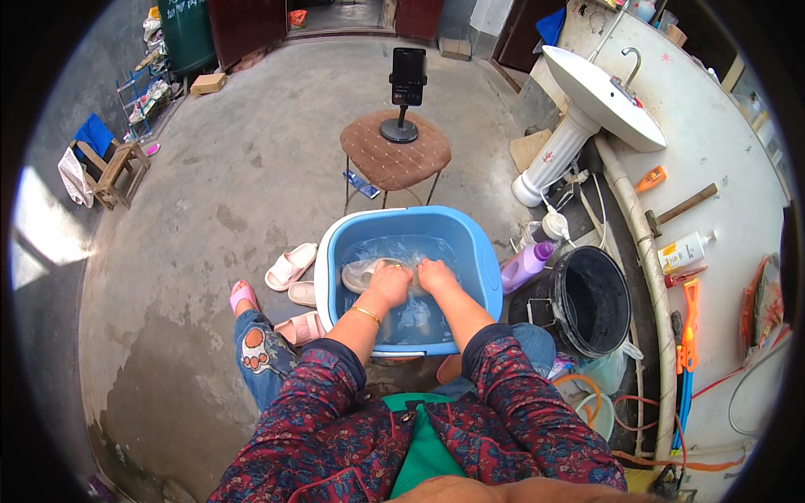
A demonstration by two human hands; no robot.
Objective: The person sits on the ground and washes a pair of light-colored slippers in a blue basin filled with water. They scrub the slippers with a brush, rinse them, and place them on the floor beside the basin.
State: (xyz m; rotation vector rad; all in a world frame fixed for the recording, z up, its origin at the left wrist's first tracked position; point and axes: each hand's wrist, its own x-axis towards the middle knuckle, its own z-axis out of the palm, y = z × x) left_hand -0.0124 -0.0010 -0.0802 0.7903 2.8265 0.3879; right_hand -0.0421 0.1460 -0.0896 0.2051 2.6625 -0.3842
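A blue plastic tub with water in it stands before me. My left hand, with a ring on a finger and a bracelet at the wrist, is curled over the right part of a pale slipper at the water. Close beside it, almost touching, my right hand is closed with the knuckles up; what lies under its fingers is hidden. Another pale shape shows dimly under the water near the tub's front. Light pink slippers and part of a beige one lie on the floor left of the tub.
A stool with a brown cushion holds a phone on a stand beyond the tub. At the right are a purple detergent bottle, a black bucket and a white pedestal sink. A wooden chair stands far left.
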